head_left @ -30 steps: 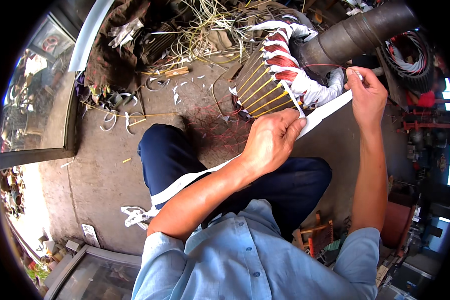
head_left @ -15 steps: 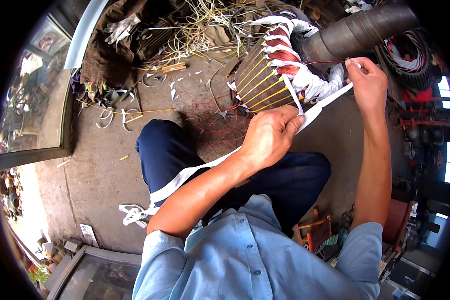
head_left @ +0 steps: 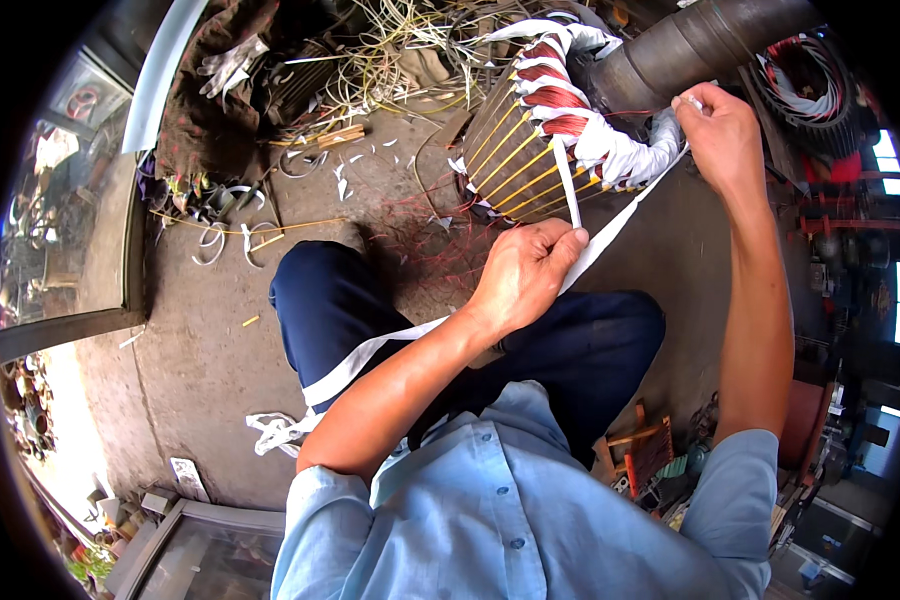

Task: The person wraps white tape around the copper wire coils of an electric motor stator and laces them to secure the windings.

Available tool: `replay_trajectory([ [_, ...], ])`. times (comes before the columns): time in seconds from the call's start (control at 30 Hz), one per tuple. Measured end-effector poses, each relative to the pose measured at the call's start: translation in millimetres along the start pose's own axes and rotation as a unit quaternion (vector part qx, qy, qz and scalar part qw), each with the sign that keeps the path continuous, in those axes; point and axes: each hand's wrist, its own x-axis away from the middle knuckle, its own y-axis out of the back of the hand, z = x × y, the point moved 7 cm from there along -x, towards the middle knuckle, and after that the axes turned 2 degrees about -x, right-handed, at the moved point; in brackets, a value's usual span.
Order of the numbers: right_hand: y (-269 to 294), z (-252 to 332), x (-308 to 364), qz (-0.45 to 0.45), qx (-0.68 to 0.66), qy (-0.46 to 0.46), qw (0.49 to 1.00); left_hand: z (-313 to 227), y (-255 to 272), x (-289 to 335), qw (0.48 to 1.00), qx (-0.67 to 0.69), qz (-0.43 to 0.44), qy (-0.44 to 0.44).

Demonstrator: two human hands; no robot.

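1. From where I stand, the ribbed core [head_left: 500, 170] has its red winding [head_left: 558, 97] partly wrapped in white.
2. Nearer the person than the core, the left hand [head_left: 526, 268] is closed, pinching white tape [head_left: 604, 240]; a narrow strip runs from it to the core.
3. Just right of the core, the right hand [head_left: 722, 138] pinches that tape, which slants, narrowing, between the two hands.
4. A thick dark shaft [head_left: 705, 48] extends rightward from the core's wrapped end.
5. Loose wire [head_left: 395, 40] lies heaped left of the core.

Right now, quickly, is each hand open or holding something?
Left hand: closed, holding flat white cloth tape.
Right hand: closed, holding that tape too.
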Motion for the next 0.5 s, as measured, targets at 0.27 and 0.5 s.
replay_trajectory([
  [0.27, -38.4, 11.9, 0.5, 0.05, 0.003, 0.023, 0.998, 6.6, -4.8, -0.9, 1.0, -0.011, 0.014, 0.021],
  [0.5, -54.0, 25.3, 16.8, 0.007, -0.03, 0.061, 0.998, 39.7, 44.9, -13.5, 0.985, 0.011, -0.173, 0.015],
])
